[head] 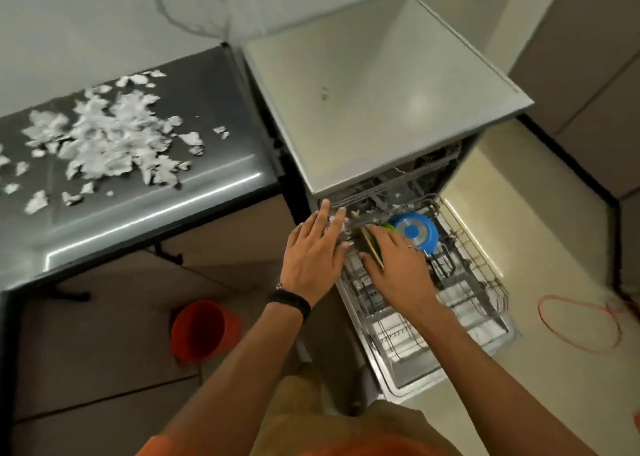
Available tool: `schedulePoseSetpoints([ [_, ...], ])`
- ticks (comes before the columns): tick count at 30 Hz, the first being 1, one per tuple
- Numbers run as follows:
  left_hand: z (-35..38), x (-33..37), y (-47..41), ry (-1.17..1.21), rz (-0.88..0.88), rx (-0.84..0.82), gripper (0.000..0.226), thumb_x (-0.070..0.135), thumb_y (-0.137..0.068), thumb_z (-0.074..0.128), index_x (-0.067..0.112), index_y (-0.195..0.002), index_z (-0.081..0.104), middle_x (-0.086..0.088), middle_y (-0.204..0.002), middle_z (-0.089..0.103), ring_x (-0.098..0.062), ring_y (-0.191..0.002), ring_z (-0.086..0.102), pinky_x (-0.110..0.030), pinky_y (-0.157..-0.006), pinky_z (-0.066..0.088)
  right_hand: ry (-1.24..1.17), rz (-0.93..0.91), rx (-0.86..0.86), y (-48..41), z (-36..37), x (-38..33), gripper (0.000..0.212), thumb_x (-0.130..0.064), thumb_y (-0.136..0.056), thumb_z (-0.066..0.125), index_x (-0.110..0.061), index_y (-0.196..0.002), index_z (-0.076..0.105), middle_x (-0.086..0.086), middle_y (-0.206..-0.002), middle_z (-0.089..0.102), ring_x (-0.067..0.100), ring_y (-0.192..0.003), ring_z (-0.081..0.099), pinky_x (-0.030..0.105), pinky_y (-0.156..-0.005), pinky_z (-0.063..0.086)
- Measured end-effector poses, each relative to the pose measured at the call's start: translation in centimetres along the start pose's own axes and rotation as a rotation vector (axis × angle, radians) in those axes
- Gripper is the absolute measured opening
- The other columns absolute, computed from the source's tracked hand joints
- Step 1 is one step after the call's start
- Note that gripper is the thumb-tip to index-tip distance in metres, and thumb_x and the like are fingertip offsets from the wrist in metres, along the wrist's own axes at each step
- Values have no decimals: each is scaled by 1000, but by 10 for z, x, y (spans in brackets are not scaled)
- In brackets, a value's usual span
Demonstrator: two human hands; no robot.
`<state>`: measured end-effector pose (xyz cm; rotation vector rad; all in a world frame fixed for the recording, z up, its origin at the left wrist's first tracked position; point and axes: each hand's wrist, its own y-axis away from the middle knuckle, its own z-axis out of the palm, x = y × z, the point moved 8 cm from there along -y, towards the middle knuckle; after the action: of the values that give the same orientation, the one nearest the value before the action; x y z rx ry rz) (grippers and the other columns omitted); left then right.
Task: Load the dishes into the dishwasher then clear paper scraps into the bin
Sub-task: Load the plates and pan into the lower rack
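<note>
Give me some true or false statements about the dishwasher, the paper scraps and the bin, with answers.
1. The paper scraps lie on the dark table. True.
2. The blue plate sits on top of the dishwasher. False: it stands in the pulled-out rack.
3. The orange bin stands on the floor. True.
4. The left hand grips the green dish. False: the right hand holds it; the left hand is open.

A dark glossy table [221, 192] fills the left of the frame. Behind it, across the top, is a pale veined wall [104, 15]. Beige floor tiles [540, 213] show at the right, where a thin red cord [541, 311] lies in a loop near the right edge.
</note>
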<state>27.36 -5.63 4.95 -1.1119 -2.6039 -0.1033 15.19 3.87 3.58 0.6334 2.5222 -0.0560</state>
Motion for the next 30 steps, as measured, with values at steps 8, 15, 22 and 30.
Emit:
schedulePoseSetpoints([
  [8, -75, -123, 60, 49, -272, 189, 60, 50, -103, 34, 26, -158, 29, -9, -166, 25, -24, -148, 34, -48, -118, 32, 13, -325, -4, -36, 24, -151, 50, -44, -101, 54, -24, -146, 47, 1, -144, 56, 23, -129, 56, 50, -106, 48],
  [15, -145, -258, 135, -1, -495, 360, 57, 47, -104, 44, 23, -156, 37, -12, -162, 35, -29, -141, 45, -47, -115, 37, 24, -574, -52, -44, 90, -308, 51, -48, -98, 51, -22, -142, 54, 1, -138, 61, 22, -125, 59, 48, -103, 50],
  [22, -193, -369, 227, -34, -737, 430, 59, 48, -104, 43, 25, -157, 34, -9, -161, 37, -24, -145, 40, -44, -118, 32, 5, -799, -131, -31, 162, -448, 46, -43, -99, 59, -23, -139, 56, -1, -131, 63, 20, -117, 63, 43, -99, 50],
  [30, -222, -453, 306, -57, -1000, 545, 60, 46, -102, 48, 21, -156, 37, -4, -142, 58, -20, -134, 51, -43, -112, 41, 33, -1035, -295, -30, 242, -574, 47, -46, -99, 57, -25, -141, 54, -2, -136, 62, 20, -122, 61, 45, -101, 50],
])
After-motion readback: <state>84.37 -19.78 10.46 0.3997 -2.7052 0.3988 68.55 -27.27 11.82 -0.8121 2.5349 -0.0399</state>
